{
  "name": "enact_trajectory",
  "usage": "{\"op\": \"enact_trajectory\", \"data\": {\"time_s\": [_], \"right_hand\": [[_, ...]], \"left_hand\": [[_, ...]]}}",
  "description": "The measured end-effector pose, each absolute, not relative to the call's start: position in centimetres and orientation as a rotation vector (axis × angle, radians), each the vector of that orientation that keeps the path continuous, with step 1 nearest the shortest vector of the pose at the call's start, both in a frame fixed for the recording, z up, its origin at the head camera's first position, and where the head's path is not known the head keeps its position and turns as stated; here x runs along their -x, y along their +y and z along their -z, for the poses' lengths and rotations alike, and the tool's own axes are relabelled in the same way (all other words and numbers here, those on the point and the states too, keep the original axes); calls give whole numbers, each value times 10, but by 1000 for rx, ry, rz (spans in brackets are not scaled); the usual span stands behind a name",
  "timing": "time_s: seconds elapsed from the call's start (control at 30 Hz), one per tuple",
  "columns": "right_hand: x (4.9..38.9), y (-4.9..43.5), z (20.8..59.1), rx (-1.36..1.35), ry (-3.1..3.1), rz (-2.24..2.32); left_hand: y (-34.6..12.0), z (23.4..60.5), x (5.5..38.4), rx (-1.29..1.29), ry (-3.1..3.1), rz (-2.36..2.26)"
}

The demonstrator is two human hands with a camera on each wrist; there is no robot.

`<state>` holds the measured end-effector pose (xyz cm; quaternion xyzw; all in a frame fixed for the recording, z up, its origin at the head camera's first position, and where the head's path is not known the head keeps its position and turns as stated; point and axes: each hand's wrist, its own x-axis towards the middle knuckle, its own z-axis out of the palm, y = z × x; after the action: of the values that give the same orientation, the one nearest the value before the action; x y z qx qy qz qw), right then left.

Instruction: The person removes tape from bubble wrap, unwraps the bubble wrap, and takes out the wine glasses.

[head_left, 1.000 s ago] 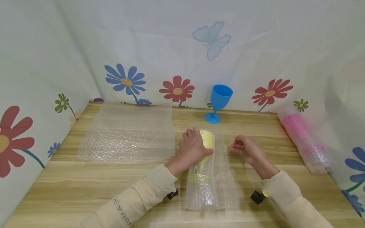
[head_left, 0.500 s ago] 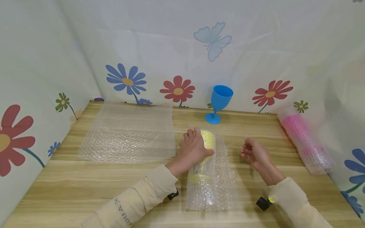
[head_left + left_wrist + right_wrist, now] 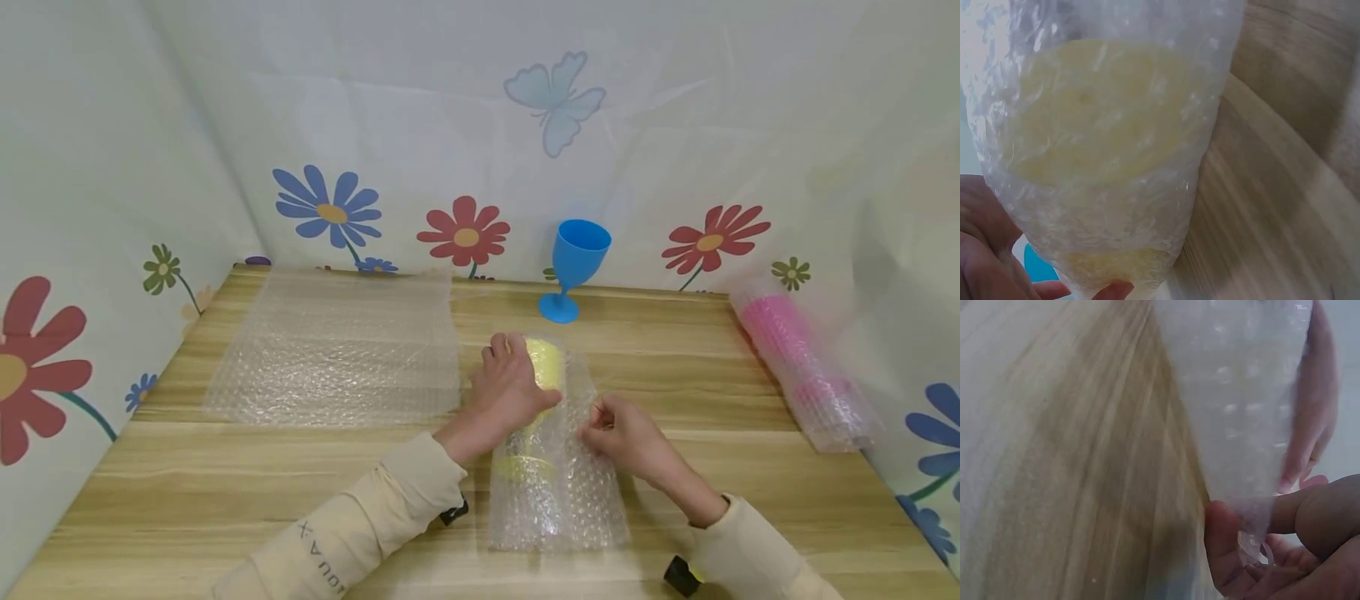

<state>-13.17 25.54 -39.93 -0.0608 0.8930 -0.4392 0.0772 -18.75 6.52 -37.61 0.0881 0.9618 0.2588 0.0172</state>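
Note:
A yellow goblet lies on the table inside clear bubble wrap, its foot toward me. My left hand grips it around the cup end from the left; in the left wrist view the round foot shows through the wrap. On the right a loose flap of wrap lies out from the goblet. The thumb and fingers of my right hand pinch that flap's edge. A small shiny clear strip shows among the fingers in the right wrist view; what it is, I cannot tell.
A blue goblet stands upright behind the wrapped one. To the left, a sheet of bubble wrap lies flat on the wooden table. A pink item rolled in bubble wrap lies at the right edge. Flowered cloth hangs behind.
My right hand first drew back to the right, away from the wrap, then came in left and down and took the flap's edge. My left hand keeps its hold on the goblet.

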Motion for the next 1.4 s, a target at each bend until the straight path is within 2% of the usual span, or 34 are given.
{"op": "enact_trajectory", "data": {"time_s": [0.17, 0.57, 0.87, 1.1, 1.4], "right_hand": [[137, 254, 410, 327, 2723, 1182], [138, 241, 405, 274, 2809, 936], [140, 238, 403, 237, 2826, 886], [142, 239, 404, 264, 2815, 920], [146, 244, 403, 251, 2829, 873]], "left_hand": [[67, 378, 182, -354, 3051, -777], [71, 391, 169, -673, 3266, -235], [69, 391, 170, -672, 3253, -100], [64, 394, 174, -770, 3317, -197], [63, 390, 171, -741, 3335, -184]]}}
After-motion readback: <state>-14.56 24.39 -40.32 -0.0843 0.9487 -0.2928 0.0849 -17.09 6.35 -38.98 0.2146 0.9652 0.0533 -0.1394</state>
